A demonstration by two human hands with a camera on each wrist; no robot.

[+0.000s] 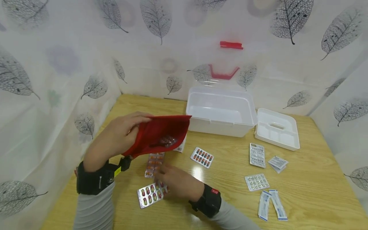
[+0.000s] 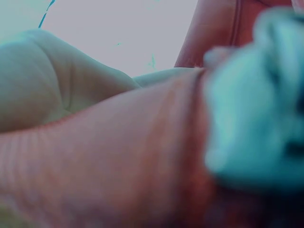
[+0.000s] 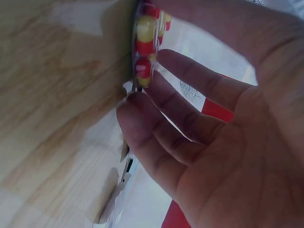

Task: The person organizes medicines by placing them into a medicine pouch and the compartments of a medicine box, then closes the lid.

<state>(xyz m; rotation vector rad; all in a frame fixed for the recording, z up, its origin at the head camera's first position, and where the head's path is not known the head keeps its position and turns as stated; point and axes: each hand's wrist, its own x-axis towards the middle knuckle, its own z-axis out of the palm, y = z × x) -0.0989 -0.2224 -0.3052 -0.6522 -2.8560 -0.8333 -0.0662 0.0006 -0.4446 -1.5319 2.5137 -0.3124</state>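
My left hand (image 1: 122, 131) grips a red pouch (image 1: 175, 126) by its left side, holding it tilted above the table with its mouth spread. Something clear and shiny (image 1: 167, 141) shows inside. Blurred skin fills most of the left wrist view, with the red pouch (image 2: 209, 33) behind. My right hand (image 1: 181, 183) pinches a blister pack (image 1: 149, 195) of red and yellow capsules at its right end. Close up, its capsules (image 3: 145, 35) lie between thumb and fingers, the pack seen edge-on. A blister pack of orange pills (image 1: 151, 166) lies just beyond, partly hidden by the right hand.
A white box (image 1: 221, 126) with a red handle stands at the back, beside a white divided tray (image 1: 277, 132). Another capsule pack (image 1: 202, 157) lies mid-table. At right are a silver blister pack (image 1: 257, 155), small packets (image 1: 278, 163), a pale pill pack (image 1: 257, 182) and two slim sachets (image 1: 278, 204).
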